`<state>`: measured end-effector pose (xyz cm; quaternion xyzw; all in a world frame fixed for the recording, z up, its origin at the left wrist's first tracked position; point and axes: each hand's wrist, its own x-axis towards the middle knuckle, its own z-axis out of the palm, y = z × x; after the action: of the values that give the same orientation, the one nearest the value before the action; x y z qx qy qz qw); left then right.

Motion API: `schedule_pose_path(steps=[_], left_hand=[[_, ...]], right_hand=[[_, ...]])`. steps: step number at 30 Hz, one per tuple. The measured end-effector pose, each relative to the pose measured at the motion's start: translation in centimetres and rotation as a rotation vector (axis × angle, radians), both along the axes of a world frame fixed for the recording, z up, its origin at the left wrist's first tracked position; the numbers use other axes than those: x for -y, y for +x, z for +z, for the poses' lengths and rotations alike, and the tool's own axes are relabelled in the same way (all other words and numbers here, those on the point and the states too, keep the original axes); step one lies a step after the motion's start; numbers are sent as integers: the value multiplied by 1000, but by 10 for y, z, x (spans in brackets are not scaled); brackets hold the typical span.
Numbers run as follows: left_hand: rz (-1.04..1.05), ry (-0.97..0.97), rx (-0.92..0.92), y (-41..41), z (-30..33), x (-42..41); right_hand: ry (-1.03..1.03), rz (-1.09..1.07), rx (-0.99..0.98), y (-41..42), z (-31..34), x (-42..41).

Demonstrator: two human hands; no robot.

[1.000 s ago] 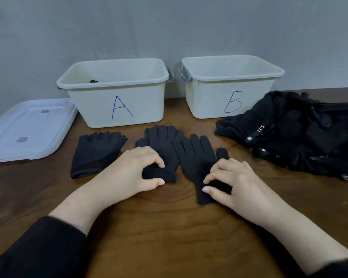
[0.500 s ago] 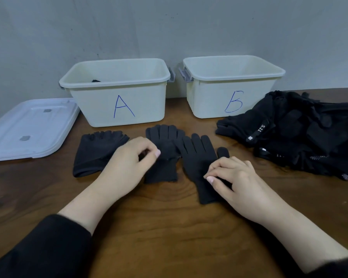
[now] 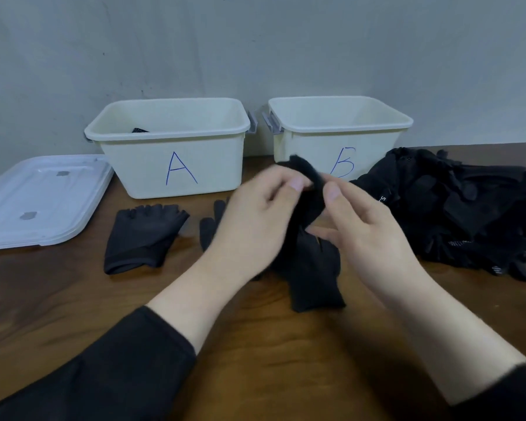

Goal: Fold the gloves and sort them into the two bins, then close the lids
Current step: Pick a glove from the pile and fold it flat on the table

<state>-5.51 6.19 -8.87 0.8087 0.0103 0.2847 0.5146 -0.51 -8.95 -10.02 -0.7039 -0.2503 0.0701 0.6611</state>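
My fingers: both hands are raised together over the table, my left hand (image 3: 255, 220) and my right hand (image 3: 368, 226) each pinching the same black full-finger glove (image 3: 308, 192) between thumb and curled fingers; the picture is blurred here.
Why I hold it so: I think I lift one end of it to fold it over its partner.
Under my fingers: the second full-finger glove (image 3: 313, 281) lies flat on the wooden table (image 3: 255, 344), cuff toward me.
Left of my fingers: a black fingerless glove (image 3: 143, 235) lies apart, probably waiting for a bin.
Right of my fingers: the pile of black gloves (image 3: 456, 208), unsorted; one has a small white label I cannot read.
Beyond my fingers: bin A (image 3: 170, 147), with a blue handwritten "A" and something dark inside; bin B (image 3: 337, 129), with a blue mark like "B".
Far left: a white lid (image 3: 37, 202) lies flat, not yet used.
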Motion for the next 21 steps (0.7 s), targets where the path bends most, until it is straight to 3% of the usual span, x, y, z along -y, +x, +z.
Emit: schedule_pose_path(steps=[2,6,9,14,18,21], left_hand=[[-94,61,-78,-1,-4,5],[50,-37,-24,-9,-27,-17],[166,164,-137,-17,-48,-44],[173,462,-420,-17,-68,-66],[194,471,-432,-15,-68,-63],[198,470,-434,-14,-68,-64]], right_hand=[[-22,-75,-29,5,7,-4],[-220,-183,41,18,9,5],[-296,-135,51,30,23,10],[-482,-47,139,56,46,-2],[-480,-94,271,79,61,-14],[-362,-179,415,90,77,-17]])
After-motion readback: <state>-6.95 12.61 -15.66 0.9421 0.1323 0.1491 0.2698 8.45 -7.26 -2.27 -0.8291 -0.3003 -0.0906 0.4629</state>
